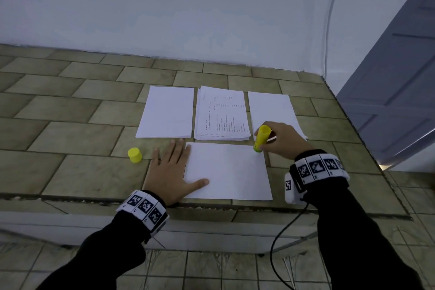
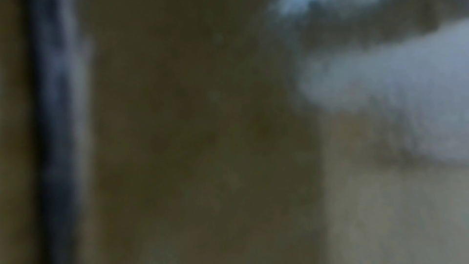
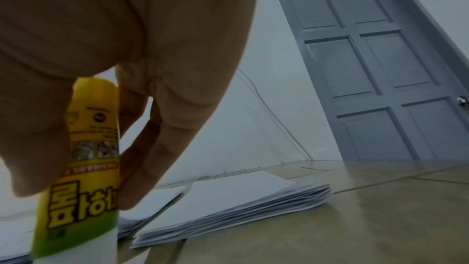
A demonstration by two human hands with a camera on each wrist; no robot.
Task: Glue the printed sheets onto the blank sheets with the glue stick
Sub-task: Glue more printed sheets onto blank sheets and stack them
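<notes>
Nearest, at the front edge of the tiled counter (image 1: 77, 110), a single white sheet (image 1: 230, 172) lies flat. The left hand (image 1: 170, 172) rests palm down with fingers straight and spread, overlapping the sheet's left edge; the thumb lies on the paper. It grips nothing. The left wrist view is dark and blurred and shows only vague shapes. The right hand (image 1: 281, 140) curls its fingers round a yellow glue stick (image 1: 261, 138), holding it tip down and tilted, with the tip touching the sheet's far right corner. In the right wrist view the glue stick (image 3: 83, 170) shows a yellow and green label with the pale glue end lowest, and the fingers (image 3: 162, 148) wrap its barrel. A yellow cap (image 1: 134, 155) stands alone on the counter, just left of the left hand. Farther back, three piles lie side by side: a blank pile (image 1: 167, 113) on the left, a printed pile (image 1: 221, 114) in the middle, and another blank pile (image 1: 270, 108) on the right, partly hidden by the right hand. Behind them rises a pale wall (image 1: 188, 7) with a thin cable (image 1: 329, 19) running down it. A grey panelled door (image 3: 360, 67) stands at far right.
</notes>
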